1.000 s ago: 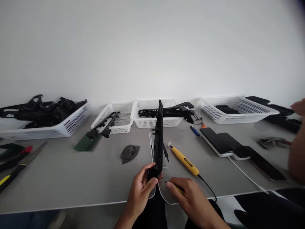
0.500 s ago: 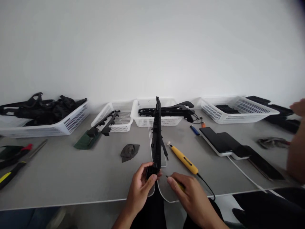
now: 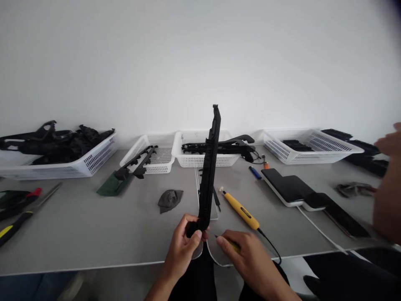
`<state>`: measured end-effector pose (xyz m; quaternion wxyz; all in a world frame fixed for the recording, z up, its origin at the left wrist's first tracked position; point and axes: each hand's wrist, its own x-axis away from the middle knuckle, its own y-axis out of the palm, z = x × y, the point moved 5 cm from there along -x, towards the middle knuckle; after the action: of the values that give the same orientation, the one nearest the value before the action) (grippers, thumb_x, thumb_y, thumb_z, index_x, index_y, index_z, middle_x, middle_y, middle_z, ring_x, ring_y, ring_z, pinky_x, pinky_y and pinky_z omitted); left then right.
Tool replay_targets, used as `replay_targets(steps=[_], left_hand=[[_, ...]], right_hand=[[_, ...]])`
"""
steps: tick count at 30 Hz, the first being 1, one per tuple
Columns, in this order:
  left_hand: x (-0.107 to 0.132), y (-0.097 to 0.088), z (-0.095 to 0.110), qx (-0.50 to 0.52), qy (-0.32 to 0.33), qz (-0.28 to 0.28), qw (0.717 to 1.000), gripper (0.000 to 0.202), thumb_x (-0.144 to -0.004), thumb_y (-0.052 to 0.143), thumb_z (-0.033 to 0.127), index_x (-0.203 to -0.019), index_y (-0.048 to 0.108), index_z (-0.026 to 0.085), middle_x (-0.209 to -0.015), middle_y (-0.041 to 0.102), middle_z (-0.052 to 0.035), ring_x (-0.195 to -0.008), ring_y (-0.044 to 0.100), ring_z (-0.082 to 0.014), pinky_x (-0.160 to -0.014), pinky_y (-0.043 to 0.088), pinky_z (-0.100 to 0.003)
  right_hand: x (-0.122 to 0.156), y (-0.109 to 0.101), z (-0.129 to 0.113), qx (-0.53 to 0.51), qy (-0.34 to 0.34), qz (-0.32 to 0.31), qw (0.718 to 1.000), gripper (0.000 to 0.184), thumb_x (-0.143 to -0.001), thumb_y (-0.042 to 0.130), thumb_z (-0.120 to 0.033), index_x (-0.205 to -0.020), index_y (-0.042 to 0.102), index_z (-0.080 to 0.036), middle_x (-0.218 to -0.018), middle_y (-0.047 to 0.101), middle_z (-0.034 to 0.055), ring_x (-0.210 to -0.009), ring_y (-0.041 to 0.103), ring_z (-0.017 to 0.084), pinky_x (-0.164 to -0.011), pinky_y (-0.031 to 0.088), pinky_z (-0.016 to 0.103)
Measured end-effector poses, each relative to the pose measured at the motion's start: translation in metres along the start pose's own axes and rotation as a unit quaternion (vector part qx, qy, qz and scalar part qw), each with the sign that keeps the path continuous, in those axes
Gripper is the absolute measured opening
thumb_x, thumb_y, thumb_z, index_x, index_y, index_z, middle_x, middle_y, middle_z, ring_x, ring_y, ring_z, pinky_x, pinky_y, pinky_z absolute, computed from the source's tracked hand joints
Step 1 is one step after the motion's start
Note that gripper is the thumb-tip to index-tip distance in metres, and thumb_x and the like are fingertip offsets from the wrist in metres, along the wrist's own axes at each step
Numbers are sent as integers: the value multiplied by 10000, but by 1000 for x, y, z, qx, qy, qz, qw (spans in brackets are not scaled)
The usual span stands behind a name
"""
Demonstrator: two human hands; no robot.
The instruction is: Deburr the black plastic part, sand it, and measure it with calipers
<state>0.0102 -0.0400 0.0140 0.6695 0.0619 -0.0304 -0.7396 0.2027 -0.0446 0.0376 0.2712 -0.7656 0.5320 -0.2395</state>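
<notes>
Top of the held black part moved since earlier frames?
Yes, up: the black plastic part now reaches well above the back rim of the white basket behind it.

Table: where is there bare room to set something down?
The widest bare patch is the front left of the table, between the yellow-black handle and the left hand. A smaller one lies between the corded yellow tool and the phones. Baskets crowd the back.

Matt black plastic, apparently, in long part [image 3: 209, 175]. White perforated plastic in middle basket [image 3: 205, 161]. Smooth yellow plastic on corded tool [image 3: 240, 209]. Rough-looking matt cloth for grey scrap [image 3: 170, 200]. Smooth, dull finish on tabletop [image 3: 138, 234].
</notes>
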Motion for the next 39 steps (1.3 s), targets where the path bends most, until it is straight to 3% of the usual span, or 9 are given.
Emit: replay_targets(steps=[7, 12, 16, 20, 26, 33, 39], left_hand=[[0, 1, 5, -7, 0, -26, 1000, 215, -947, 664, 445, -982, 609, 240, -882, 738, 1, -838, 673, -197, -846, 524, -322], [1, -1, 3, 10, 21, -22, 999, 198, -942, 632, 432, -905, 591, 242, -835, 696, 17, -816, 614, -194, -831, 488, -309], [2, -2, 0, -12, 3, 8, 1000, 349, -989, 628, 526, -807, 526, 246, -774, 639, 22, -757, 580, -181, -779, 486, -292], [3, -3, -2, -60, -5, 40, 997, 382, -951, 688, 582, -814, 577, 242, -839, 684, -9, -827, 634, -210, -807, 524, -302], [5, -8, -9, -75, 4, 68, 995, 356, -939, 706, 597, -940, 673, 243, -907, 736, -35, -924, 703, -252, -864, 574, -332], [7, -3, -4, -84, 10, 51, 995, 453, -976, 680, 560, -1317, 637, 265, -1206, 770, -95, -1154, 708, -298, -1024, 567, -408], [9, -4, -1, -114, 20, 60, 991, 532, -990, 643, 584, -1416, 640, 266, -1276, 764, -117, -1227, 681, -326, -1111, 508, -459]], right_hand=[[-10, -18, -10, -17, -11, 30, 999, 593, -1063, 383, -693, -703, 544, -250, -670, 616, 33, -630, 561, 199, -624, 334, 323], [-6, -9, -12, -18, -4, 3, 1000, 626, -1063, 359, -718, -705, 541, -237, -659, 591, 6, -617, 534, 168, -611, 317, 307], [-6, -8, -11, 3, -2, 8, 1000, 618, -1067, 376, -702, -710, 569, -236, -657, 618, 17, -616, 551, 175, -614, 312, 314], [-8, -12, -9, 10, -2, 53, 999, 608, -1072, 360, -692, -683, 519, -252, -639, 622, 31, -588, 544, 191, -603, 298, 329], [0, -2, -5, 11, 4, 35, 999, 637, -1064, 350, -737, -683, 479, -243, -634, 606, 11, -585, 520, 166, -596, 279, 314], [-8, 9, -14, -31, 2, 104, 994, 639, -1083, 309, -725, -720, 530, -247, -632, 622, 8, -572, 534, 162, -588, 305, 288], [-12, 32, -20, -35, 11, 119, 992, 617, -1103, 259, -695, -760, 534, -262, -619, 638, 2, -525, 549, 165, -555, 288, 282]])
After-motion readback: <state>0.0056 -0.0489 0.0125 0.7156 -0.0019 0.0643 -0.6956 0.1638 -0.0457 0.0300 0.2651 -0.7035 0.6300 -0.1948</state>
